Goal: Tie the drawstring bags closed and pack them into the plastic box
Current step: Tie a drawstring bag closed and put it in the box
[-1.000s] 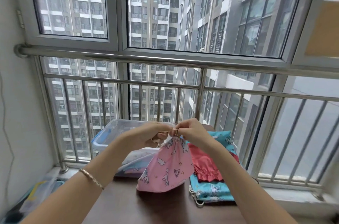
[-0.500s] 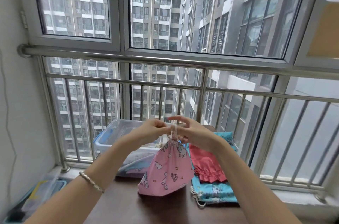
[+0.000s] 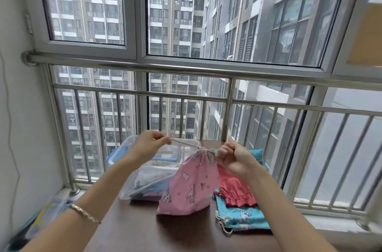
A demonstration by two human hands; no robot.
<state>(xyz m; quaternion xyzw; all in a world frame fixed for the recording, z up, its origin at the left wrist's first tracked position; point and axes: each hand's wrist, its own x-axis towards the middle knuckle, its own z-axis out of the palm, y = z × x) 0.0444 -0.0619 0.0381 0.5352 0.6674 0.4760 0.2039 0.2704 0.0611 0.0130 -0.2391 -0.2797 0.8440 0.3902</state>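
Note:
A pink drawstring bag (image 3: 190, 187) with animal prints hangs over the dark table (image 3: 144, 231), its mouth gathered tight. My left hand (image 3: 147, 143) pinches one end of its pale drawstring (image 3: 184, 143), stretched taut to the left. My right hand (image 3: 232, 157) is closed on the other end right at the bag's neck. Behind the bag stands the clear plastic box (image 3: 132, 175) with blue clips, holding several printed bags. A red bag (image 3: 235, 189) lies on a blue bag (image 3: 244, 217) to the right.
A steel railing (image 3: 227, 111) and window close off the far side of the table. A white wall is on the left. A clear lid or bin with blue and yellow parts (image 3: 43, 214) lies on the floor at lower left.
My hands, together at the bag's neck earlier, have pulled apart. The left hand moved left and drew the drawstring taut. The bag's mouth is cinched tighter.

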